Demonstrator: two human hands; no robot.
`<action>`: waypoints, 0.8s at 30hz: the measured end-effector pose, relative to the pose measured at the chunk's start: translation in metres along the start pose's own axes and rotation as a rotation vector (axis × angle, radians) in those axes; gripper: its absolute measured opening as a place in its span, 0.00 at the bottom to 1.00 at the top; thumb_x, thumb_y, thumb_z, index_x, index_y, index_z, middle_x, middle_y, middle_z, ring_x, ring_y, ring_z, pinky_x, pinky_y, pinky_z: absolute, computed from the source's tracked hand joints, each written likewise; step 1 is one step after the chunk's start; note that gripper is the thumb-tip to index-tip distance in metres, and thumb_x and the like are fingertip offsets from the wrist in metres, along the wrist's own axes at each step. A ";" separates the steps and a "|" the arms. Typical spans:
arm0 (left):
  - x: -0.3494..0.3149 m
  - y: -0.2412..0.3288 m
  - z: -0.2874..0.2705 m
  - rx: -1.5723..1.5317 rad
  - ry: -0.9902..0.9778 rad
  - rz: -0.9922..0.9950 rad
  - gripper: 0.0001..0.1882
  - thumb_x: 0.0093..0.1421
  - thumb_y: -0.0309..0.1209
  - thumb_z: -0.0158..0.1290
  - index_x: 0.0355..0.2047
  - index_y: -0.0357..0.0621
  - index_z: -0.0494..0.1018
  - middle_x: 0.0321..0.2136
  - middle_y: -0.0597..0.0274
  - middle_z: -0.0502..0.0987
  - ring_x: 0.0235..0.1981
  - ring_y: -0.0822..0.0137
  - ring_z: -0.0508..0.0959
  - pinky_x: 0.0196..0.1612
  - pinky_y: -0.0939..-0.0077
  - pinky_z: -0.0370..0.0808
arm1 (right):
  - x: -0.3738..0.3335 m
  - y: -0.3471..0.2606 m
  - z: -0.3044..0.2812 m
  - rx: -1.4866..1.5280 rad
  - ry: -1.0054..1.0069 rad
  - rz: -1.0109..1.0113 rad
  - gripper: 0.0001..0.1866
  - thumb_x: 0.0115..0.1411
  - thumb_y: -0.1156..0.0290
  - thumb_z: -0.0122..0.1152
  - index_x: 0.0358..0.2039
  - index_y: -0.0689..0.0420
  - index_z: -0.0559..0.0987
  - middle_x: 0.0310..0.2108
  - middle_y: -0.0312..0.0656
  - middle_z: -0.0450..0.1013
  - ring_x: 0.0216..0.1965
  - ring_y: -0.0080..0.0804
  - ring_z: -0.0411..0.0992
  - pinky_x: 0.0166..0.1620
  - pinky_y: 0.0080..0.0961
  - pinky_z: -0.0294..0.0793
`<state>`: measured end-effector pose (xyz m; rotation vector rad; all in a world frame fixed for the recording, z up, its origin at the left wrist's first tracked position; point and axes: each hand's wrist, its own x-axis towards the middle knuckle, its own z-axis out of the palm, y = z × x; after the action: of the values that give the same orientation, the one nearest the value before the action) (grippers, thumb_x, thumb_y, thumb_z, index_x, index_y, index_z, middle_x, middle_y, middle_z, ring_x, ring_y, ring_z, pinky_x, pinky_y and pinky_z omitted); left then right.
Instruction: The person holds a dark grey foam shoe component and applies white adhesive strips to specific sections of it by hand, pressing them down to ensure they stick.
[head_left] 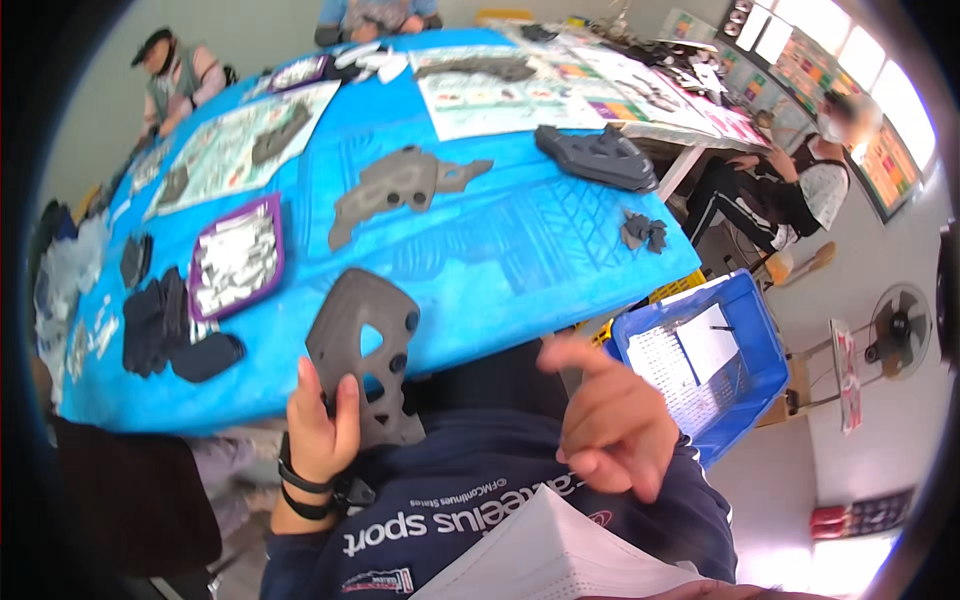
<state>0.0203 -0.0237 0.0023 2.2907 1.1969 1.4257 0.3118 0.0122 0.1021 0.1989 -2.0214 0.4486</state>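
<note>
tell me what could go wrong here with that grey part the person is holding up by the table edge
1. The left hand grips the flat grey cut-out panel only at its lower edge, so it could tip or slip from the fingers.
2. The right hand hovers open and apart from the panel, giving no support.
3. If dropped, the panel might miss the blue-covered table and fall toward the blue plastic crate or the floor.

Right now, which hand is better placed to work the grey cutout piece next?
Probably the right hand: it is empty, fingers loose, just beside the grey cutout piece. The left hand already grips that piece's lower edge.
</note>
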 end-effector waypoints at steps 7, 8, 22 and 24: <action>-0.006 0.004 -0.012 -0.092 0.127 -0.032 0.38 0.59 0.15 0.43 0.65 0.39 0.37 0.46 0.43 0.71 0.43 0.58 0.74 0.48 0.69 0.67 | -0.017 -0.025 0.001 0.209 -0.626 0.388 0.36 0.55 0.61 0.61 0.60 0.63 0.60 0.38 0.50 0.70 0.31 0.45 0.70 0.37 0.34 0.70; -0.007 0.004 -0.012 -0.087 0.133 -0.076 0.38 0.60 0.15 0.43 0.65 0.39 0.36 0.45 0.45 0.71 0.41 0.59 0.74 0.47 0.70 0.67 | -0.018 -0.027 0.002 0.021 -0.441 0.322 0.37 0.55 0.62 0.61 0.60 0.65 0.59 0.47 0.52 0.69 0.37 0.46 0.71 0.40 0.34 0.70; -0.012 -0.001 -0.005 -0.263 0.139 -0.120 0.33 0.63 0.16 0.37 0.65 0.37 0.36 0.60 0.42 0.56 0.58 0.57 0.63 0.60 0.68 0.55 | -0.022 -0.025 -0.001 0.813 0.075 0.557 0.46 0.56 0.86 0.44 0.67 0.48 0.31 0.68 0.50 0.26 0.69 0.42 0.33 0.66 0.40 0.35; -0.017 -0.002 -0.005 -0.175 0.157 -0.091 0.33 0.64 0.17 0.37 0.66 0.39 0.36 0.58 0.45 0.59 0.54 0.61 0.64 0.58 0.72 0.55 | -0.021 -0.022 0.001 0.878 0.120 0.576 0.43 0.55 0.84 0.44 0.67 0.55 0.35 0.68 0.51 0.26 0.69 0.42 0.30 0.67 0.39 0.33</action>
<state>0.0114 -0.0353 -0.0073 2.0156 1.1510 1.6313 0.3279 -0.0091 0.0885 0.1073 -1.6186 1.6585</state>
